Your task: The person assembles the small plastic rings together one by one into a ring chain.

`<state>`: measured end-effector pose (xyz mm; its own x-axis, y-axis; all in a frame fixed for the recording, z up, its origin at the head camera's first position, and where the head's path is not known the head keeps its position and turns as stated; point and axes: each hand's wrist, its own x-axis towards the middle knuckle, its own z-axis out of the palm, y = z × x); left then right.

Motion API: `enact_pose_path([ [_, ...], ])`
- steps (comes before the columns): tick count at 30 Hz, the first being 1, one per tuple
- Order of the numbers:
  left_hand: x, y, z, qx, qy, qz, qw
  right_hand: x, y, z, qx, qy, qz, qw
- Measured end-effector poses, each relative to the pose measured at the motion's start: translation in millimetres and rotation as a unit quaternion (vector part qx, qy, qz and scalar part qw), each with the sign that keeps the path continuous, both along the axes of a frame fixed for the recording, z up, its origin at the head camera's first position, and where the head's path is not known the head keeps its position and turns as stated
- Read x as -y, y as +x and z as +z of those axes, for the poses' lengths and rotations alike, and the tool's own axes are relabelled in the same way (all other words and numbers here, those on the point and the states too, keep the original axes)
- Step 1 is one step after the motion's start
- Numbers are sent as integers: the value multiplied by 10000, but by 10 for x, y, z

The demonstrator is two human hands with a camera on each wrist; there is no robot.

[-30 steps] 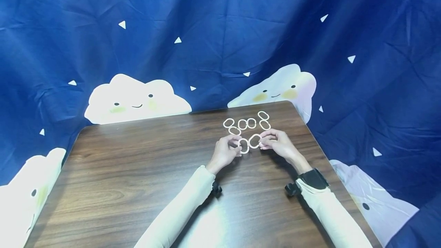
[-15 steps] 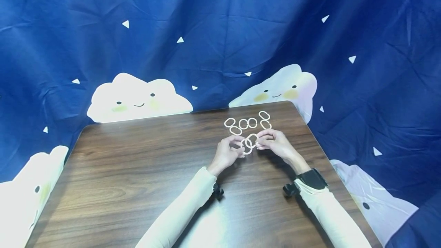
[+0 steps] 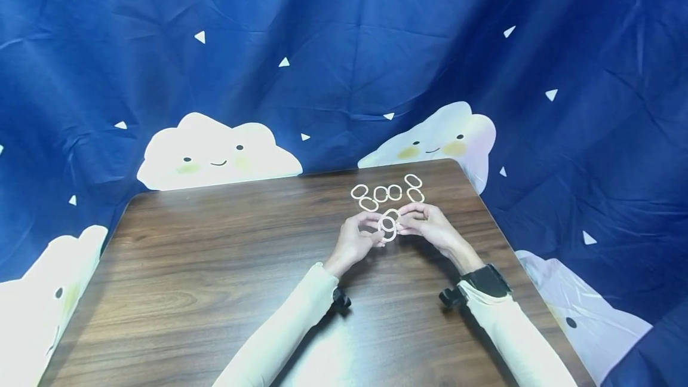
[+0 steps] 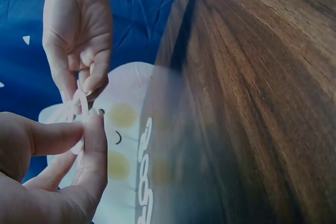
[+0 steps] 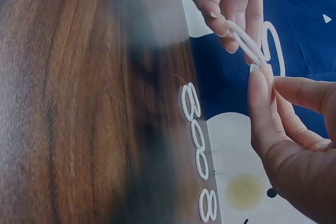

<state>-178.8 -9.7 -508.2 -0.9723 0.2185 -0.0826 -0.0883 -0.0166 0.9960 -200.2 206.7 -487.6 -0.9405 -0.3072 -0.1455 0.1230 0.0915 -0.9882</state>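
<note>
My left hand (image 3: 355, 237) pinches one white oval ring (image 3: 388, 240) between thumb and fingers. My right hand (image 3: 427, 226) pinches a second white oval ring (image 3: 393, 210) from the other side. Both rings are up above the table, and they overlap in the head view, one higher than the other. Seen from the right wrist, the left hand's ring (image 5: 244, 40) slants down to the right hand's fingertips, and the right hand's ring (image 5: 281, 51) stands behind it. In the left wrist view the rings (image 4: 84, 106) show nearly edge-on between both hands; how they meet is partly hidden by fingers.
Behind the hands, similar rings lie on the wooden table (image 3: 215, 267) in pairs: a left pair (image 3: 364, 197), a middle pair (image 3: 387, 194) and a right pair (image 3: 415, 188). A blue curtain (image 3: 322, 46) with clouds hangs past the table's far edge.
The two held rings were side by side a second ago. My right hand has moved left, bringing its ring across the left hand's ring so they now overlap.
</note>
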Motion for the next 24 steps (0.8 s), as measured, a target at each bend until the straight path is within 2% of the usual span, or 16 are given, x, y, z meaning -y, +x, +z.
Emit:
enact_pose_path([
  [6,13,9,-3,5,120,-18,9999,23,15,14,55,-89,-5,9999],
  [13,12,-1,7,-79,26,74,9999,31,25,15,84,-308,-90,9995],
  [24,-4,22,20,-85,281,28,9996,20,37,-24,280,-685,-220,9970],
])
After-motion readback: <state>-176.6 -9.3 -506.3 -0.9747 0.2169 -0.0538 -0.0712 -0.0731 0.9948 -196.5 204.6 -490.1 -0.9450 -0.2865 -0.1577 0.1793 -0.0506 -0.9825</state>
